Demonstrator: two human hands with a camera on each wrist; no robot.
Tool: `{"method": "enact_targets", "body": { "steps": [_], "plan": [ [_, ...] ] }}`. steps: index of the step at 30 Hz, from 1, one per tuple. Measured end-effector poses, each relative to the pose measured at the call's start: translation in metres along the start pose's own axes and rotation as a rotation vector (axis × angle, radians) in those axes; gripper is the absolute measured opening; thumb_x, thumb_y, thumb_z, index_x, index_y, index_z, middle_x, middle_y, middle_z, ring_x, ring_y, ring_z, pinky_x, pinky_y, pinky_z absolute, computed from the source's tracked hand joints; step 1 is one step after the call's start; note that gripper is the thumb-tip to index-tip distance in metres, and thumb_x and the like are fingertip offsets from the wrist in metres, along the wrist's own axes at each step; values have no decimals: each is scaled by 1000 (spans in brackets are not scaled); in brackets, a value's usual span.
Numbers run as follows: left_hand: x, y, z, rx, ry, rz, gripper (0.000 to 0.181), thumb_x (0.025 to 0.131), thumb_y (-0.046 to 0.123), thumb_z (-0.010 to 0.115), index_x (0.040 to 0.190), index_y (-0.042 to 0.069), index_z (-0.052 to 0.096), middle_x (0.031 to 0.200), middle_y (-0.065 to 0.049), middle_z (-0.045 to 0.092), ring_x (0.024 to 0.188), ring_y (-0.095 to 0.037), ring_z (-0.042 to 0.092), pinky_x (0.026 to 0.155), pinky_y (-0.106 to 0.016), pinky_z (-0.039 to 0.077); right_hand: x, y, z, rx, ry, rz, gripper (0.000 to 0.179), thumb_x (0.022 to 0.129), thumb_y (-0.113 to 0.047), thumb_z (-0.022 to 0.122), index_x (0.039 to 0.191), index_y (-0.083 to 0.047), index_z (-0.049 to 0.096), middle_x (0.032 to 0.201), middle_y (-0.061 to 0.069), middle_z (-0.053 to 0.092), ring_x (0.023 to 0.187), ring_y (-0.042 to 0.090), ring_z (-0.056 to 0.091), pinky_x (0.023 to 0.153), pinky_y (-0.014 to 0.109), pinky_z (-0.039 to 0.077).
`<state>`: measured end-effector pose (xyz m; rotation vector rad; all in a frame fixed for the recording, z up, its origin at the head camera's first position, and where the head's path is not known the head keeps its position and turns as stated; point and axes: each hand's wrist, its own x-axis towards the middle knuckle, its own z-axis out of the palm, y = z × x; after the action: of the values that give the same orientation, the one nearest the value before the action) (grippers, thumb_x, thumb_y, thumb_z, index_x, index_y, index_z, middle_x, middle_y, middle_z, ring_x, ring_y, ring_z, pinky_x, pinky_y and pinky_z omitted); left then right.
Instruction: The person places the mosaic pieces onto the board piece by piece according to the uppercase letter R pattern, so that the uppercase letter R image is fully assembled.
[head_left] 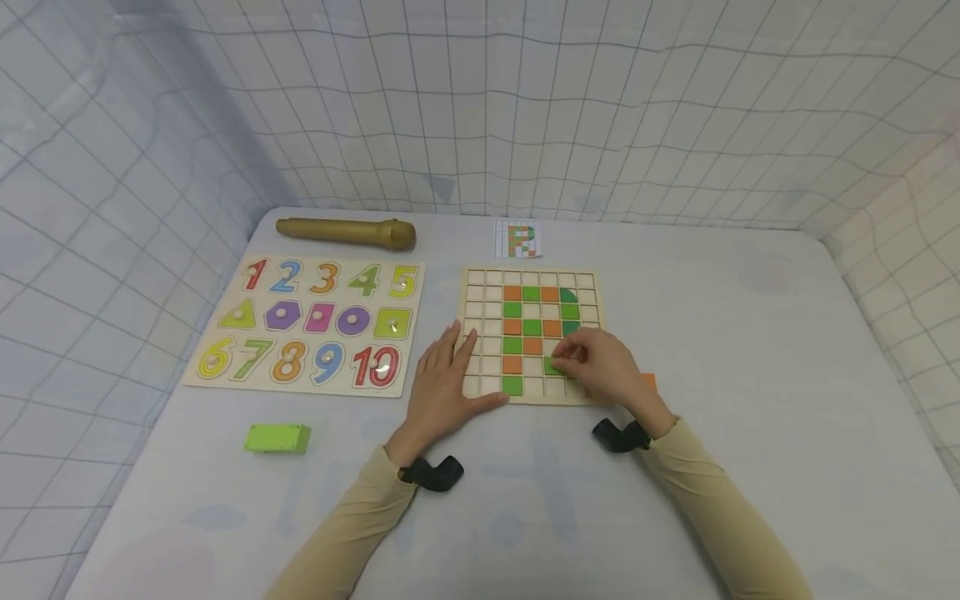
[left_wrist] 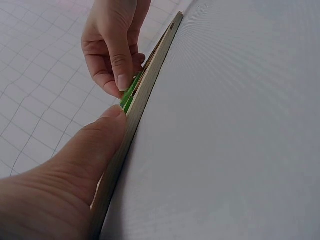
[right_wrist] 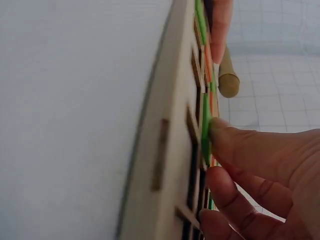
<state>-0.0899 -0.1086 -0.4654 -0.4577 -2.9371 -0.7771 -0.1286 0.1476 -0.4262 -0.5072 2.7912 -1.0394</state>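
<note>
A wooden grid board [head_left: 557, 388] lies flat, with orange and green tiles set in some of its cells. My right hand [head_left: 602, 364] is over the lower right of the board, pinching a green square tile [head_left: 552, 366] at one of the cells. In the right wrist view the thumb presses on that green tile [right_wrist: 206, 131]. My left hand [head_left: 442, 385] rests with spread fingers on the board's left side, its thumb at the front edge near another green tile [head_left: 512, 386]. The right hand's fingers hide part of the board.
A small pattern card [head_left: 522, 240] lies behind the board. To the left are a number-and-shape peg puzzle [head_left: 303, 333], a gold microphone [head_left: 347, 232] and a green block [head_left: 277, 438]. An orange piece [head_left: 648, 382] shows beside the right wrist. Grid-patterned cloth [head_left: 525, 108] hangs around the table.
</note>
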Motion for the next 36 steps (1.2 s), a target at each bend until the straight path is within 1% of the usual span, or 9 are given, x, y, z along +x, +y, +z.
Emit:
{"method": "enact_targets", "body": {
  "steps": [5, 10, 14, 22, 29, 32, 36],
  "plan": [
    [0, 1, -2, -7, -1, -4, 102, 73, 62, 70, 149, 6, 29, 154, -17, 17, 140, -30, 16, 110, -47, 15, -1, -1, 0, -12, -9, -17, 7, 82, -20, 76, 84, -14, 75, 78, -6, 62, 63, 13, 48, 54, 30, 39],
    [0, 2, -3, -17, -6, -10, 102, 73, 62, 70, 149, 7, 30, 154, -17, 17, 140, -30, 16, 110, -46, 14, -4, -2, -2, -51, -2, -63, 9, 80, -18, 78, 87, -13, 78, 80, -6, 64, 68, 13, 49, 58, 30, 40],
    [0, 2, -3, -24, -8, -13, 102, 73, 61, 70, 149, 7, 29, 154, -17, 16, 140, -30, 16, 110, -46, 14, -7, -3, -2, -91, 11, -105, 12, 80, -18, 78, 90, -11, 78, 80, -4, 66, 71, 15, 49, 60, 31, 38],
    [0, 1, -3, -29, -17, -17, 102, 74, 61, 70, 149, 7, 28, 155, -17, 15, 140, -30, 15, 111, -46, 12, -12, -2, -2, -112, 23, -154, 17, 79, -16, 78, 95, -10, 77, 85, 0, 67, 73, 17, 47, 61, 31, 36],
    [-1, 0, -3, -28, -7, -12, 102, 74, 61, 70, 149, 6, 29, 155, -17, 16, 140, -30, 14, 110, -46, 13, -13, 0, -1, -128, 48, -213, 17, 81, -16, 77, 96, -10, 77, 88, 3, 67, 77, 20, 50, 63, 33, 37],
    [-1, 0, -3, -24, -8, -4, 102, 74, 61, 70, 149, 6, 29, 155, -17, 16, 140, -30, 14, 110, -46, 13, -14, 2, -2, -95, 72, -204, 19, 83, -18, 75, 99, -9, 76, 86, 2, 65, 79, 20, 51, 66, 34, 38],
    [-1, -1, -1, -17, -7, 2, 102, 74, 62, 69, 149, 7, 28, 155, -17, 16, 140, -30, 15, 110, -46, 13, -15, 6, -10, -22, 152, -182, 21, 86, -20, 72, 102, -6, 74, 85, 1, 64, 78, 20, 50, 67, 34, 39]
  ]
}}
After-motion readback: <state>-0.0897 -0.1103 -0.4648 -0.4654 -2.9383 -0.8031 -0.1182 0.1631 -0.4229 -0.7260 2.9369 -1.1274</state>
